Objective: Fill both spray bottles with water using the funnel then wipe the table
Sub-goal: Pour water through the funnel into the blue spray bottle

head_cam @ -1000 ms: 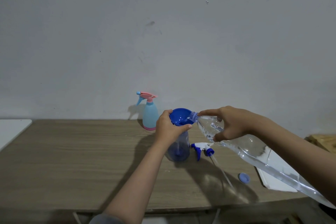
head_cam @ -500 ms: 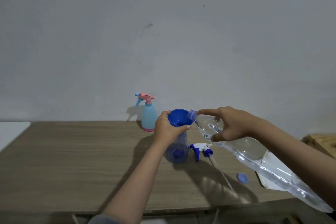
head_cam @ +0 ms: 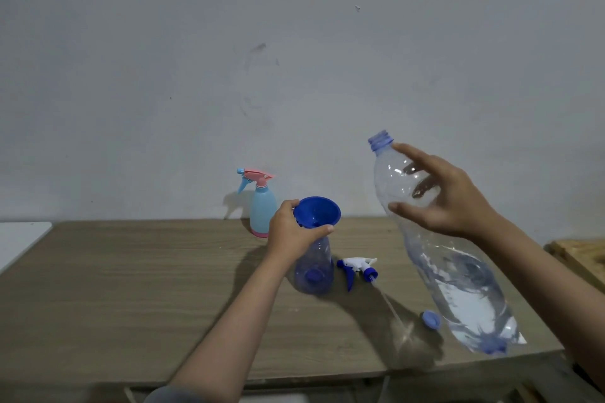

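Two hands busy: right hand has tipped water bottle upright off funnel, left hand gripping funnel; pour paused, frame centre.

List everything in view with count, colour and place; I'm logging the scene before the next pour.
table: 1, wood-grain brown, against the grey wall
capped spray bottle: 1, light blue with pink trigger, back of table
open spray bottle: 1, clear blue, table centre
funnel: 1, blue, seated in the open spray bottle
spray head: 1, white and blue, lying right of the open spray bottle
bottle cap: 1, blue, on table at right
water bottle: 1, clear, uncapped, held mouth up
left hand: grips the funnel's neck
right hand: holds the water bottle
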`<state>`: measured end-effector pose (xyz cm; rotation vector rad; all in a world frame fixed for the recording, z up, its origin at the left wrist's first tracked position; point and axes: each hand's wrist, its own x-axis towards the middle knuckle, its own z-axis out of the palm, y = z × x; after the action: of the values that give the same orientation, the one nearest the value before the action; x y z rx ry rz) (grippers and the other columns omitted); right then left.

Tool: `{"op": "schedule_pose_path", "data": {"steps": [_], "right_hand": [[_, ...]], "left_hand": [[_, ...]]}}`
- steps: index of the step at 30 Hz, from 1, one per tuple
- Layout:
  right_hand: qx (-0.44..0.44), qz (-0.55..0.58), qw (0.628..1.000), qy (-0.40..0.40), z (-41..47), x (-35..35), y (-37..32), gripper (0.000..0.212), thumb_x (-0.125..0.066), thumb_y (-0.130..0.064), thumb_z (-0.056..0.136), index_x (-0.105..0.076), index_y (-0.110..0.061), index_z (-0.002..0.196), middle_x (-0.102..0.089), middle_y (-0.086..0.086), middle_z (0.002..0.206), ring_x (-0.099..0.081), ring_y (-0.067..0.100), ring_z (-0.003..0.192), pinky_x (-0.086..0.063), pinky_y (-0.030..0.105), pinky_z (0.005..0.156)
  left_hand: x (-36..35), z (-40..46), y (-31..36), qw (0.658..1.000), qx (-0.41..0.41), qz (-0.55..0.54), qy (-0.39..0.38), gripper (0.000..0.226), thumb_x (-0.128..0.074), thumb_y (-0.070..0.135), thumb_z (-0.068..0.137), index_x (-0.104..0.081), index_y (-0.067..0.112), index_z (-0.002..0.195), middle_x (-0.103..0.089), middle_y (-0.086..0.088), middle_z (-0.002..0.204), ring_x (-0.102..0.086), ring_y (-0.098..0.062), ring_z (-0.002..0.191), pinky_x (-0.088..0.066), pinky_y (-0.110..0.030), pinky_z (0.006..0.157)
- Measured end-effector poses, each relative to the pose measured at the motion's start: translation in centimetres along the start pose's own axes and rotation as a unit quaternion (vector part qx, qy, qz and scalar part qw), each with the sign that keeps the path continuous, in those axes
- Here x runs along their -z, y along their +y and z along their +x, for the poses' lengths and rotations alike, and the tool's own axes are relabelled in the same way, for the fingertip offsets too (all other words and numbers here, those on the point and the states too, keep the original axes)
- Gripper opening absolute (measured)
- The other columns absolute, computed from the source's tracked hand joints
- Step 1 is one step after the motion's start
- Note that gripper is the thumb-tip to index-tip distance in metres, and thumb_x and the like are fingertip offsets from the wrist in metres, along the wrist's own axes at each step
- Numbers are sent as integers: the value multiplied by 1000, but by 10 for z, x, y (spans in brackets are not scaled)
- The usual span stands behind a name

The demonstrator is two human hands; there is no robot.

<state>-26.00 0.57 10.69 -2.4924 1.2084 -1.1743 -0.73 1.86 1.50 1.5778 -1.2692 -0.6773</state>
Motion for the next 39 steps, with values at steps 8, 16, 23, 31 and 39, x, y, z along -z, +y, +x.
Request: {"op": "schedule_pose_path", "data": {"steps": [8, 16, 23, 31, 39], "right_hand": [[-14, 25, 986, 166, 1, -7, 37, 91, -84, -25, 68, -33, -36, 142, -54, 9, 120, -63, 22, 89, -57, 41, 65], [-48, 63, 963, 256, -16, -53, 85, 86, -79, -28, 70, -33, -24, 142, -42, -6, 126, -59, 28, 106, -51, 33, 86], [-66, 79, 967, 234, -30, -61, 98, 88, -78, -30, 70, -28, -25, 142, -41, 11, 130, -55, 31, 112, -43, 24, 92], [-86, -40, 958, 270, -42, -54, 88, 90, -69, -53, 67, -26, -25, 141, -22, 21, 142, -26, 31, 133, -35, 40, 102], [137, -100, 947, 271, -28, -69, 34, 52, -71, -28, 77, -46, -11, 120, -46, 24, 124, -44, 33, 118, -43, 47, 95]], "left_hand": [[0, -2, 2, 1000, -1, -2, 5, 78, -88, 32, 59, -48, 15, 123, -54, 6, 112, -52, -11, 101, -43, -20, 78], [-2, -1, 5, 1000, 10, 1, 6, 75, -88, 30, 60, -47, 16, 122, -52, 7, 110, -50, -9, 98, -39, -9, 64], [-6, -3, 5, 1000, 10, 1, 13, 74, -87, 29, 63, -46, 16, 123, -51, 8, 107, -49, -7, 94, -37, -8, 61], [-10, -5, 1, 1000, -5, 20, 17, 82, -83, 34, 67, -38, 15, 133, -50, 1, 122, -50, -14, 104, -43, -18, 78], [-9, -7, -4, 999, -9, 36, 0, 104, -79, 44, 69, -15, 19, 147, -49, -6, 134, -49, -20, 121, -41, -28, 92]]}}
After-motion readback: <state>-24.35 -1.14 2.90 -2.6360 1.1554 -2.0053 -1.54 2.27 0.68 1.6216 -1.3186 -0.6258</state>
